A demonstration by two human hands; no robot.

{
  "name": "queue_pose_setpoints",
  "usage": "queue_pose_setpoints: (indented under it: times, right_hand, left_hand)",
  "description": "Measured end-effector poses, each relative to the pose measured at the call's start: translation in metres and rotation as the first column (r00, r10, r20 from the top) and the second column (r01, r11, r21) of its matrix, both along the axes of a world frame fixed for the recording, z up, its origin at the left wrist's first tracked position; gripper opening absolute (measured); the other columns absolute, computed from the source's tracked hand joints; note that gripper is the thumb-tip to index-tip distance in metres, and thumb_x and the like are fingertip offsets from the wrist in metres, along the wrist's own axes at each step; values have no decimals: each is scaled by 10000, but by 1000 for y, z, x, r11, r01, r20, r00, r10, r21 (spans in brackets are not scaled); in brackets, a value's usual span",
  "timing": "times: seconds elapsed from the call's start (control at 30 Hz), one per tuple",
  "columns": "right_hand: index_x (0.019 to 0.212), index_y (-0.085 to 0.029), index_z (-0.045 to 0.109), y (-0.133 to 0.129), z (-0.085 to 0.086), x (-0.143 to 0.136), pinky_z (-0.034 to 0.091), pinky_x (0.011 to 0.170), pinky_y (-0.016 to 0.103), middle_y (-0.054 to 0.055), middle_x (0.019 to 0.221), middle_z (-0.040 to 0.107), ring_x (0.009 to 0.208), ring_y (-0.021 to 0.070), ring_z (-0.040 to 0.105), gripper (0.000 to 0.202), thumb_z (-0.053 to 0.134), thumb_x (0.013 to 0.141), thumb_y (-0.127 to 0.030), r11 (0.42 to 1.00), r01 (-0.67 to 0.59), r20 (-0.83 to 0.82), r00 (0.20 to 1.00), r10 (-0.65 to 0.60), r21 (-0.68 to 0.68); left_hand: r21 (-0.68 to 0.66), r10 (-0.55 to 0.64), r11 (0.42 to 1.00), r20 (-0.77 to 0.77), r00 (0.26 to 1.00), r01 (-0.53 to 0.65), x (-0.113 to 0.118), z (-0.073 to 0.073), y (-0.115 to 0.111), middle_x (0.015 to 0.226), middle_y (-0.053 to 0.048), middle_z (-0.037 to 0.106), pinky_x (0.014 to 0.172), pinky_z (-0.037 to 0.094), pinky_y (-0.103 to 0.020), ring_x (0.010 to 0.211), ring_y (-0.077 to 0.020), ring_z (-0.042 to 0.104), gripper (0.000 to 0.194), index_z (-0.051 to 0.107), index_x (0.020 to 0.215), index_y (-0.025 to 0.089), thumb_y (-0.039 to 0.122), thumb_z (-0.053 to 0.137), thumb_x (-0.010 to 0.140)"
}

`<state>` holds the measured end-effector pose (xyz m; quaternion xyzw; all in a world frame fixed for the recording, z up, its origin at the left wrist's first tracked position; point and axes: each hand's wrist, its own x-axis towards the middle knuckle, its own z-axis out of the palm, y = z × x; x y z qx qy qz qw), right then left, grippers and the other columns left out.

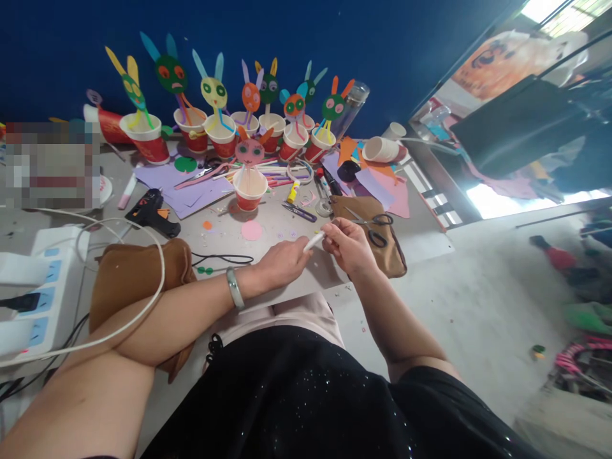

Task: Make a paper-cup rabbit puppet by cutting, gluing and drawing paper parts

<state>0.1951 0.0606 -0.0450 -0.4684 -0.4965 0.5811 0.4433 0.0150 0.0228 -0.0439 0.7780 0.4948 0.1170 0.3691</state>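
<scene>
Head view: above the table's near edge [306, 282], the left hand [284, 261] and right hand [350, 245] pinch a small white stick [314, 241] between their fingertips, 1 at each end. Beside the right hand, scissors [366, 222] lie on brown fabric [394, 256]; beyond stands 1 pink-faced cup [249, 190], then more rabbit-faced cups [220, 141] before a blue wall [306, 29].

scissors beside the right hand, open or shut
Open: the black handles of the scissors stand apart, and their blades spread toward the tips, beside the right hand.
</scene>
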Motion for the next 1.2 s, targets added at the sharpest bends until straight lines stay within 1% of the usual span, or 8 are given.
queue_pose_setpoints:
  times: [0.17, 0.5, 0.57, 0.67, 0.77, 0.9, 1.07, 1.2]
  right_hand:
    - [676, -216, 502, -10, -6, -6, 208, 397, 212, -99, 489, 470, 358, 23, 309, 551, 918, 659, -577, 998, 69, -38, 997, -69, 9]
    - [697, -234, 470, -24, -21, -7, 247, 402, 222, -102, 495, 453, 371, 43, 301, 540, 858, 732, -607, 993, 109, -17, 994, -109, 42]
    - [691, -234, 474, -21, -21, -5, 258, 403, 220, -101, 488, 443, 379, 46, 304, 546, 863, 721, -616, 993, 114, -15, 993, -114, 38]
    - [655, -220, 526, -10, -14, 0, 256, 404, 214, -89, 477, 430, 400, 50, 329, 546, 893, 676, -624, 993, 99, 21, 995, -100, 57]
    - [689, -206, 644, 7, -2, 6, 246, 397, 221, -45, 533, 511, 423, 57, 365, 573, 829, 671, -748, 982, 71, 65, 994, -83, 173]
    - [794, -206, 709, 22, 17, 9, 295, 406, 240, 6, 610, 587, 460, 87, 430, 697, 611, 757, -895, 976, -67, 121, 992, 43, 206]
    - [725, -194, 689, 19, 37, 9, 308, 477, 256, -5, 577, 531, 501, 94, 417, 636, 608, 844, -813, 948, -257, 394, 904, 167, 189]
    - [656, -185, 618, 12, 40, 10, 328, 548, 275, -9, 585, 515, 558, 109, 430, 611, 580, 918, -736, 899, -380, 538, 815, 215, 216]
  left_hand:
    - [-17, -36, 999, -66, 997, 35, 0, 5, -2, 1107, -169, 737, 820, 489, -383, 988, -296, 697, 311, 522, 1233, 157, 326, 320, 1067]
    - [10, -26, 1000, -96, 995, 27, 7, -11, -7, 1049, -169, 743, 791, 485, -376, 938, -294, 711, 327, 510, 1247, 162, 351, 311, 1069]
    - [-10, -10, 1000, -53, 999, 10, 9, -11, -7, 1033, -165, 739, 783, 484, -375, 927, -291, 702, 329, 526, 1221, 158, 360, 317, 1066]
    - [-18, -7, 1000, 111, 994, 10, 10, -7, -3, 1028, -138, 726, 789, 475, -361, 925, -265, 675, 302, 557, 1136, 172, 366, 338, 1060]
    - [-23, -39, 999, 283, 958, 48, 7, -3, 2, 969, -85, 700, 788, 456, -332, 880, -217, 635, 244, 567, 995, 190, 347, 386, 1039]
    - [-54, -94, 991, 370, 924, 122, -1, 0, 6, 831, -24, 633, 725, 420, -300, 768, -167, 566, 231, 539, 870, 194, 335, 426, 1013]
    - [-7, -83, 996, 390, 917, 93, -3, 1, 7, 765, -1, 607, 678, 379, -282, 708, -143, 537, 312, 567, 838, 189, 399, 441, 1031]
    - [85, -48, 996, 339, 940, 20, -3, 5, 4, 720, -7, 611, 650, 348, -288, 682, -150, 537, 452, 598, 807, 187, 489, 381, 1064]
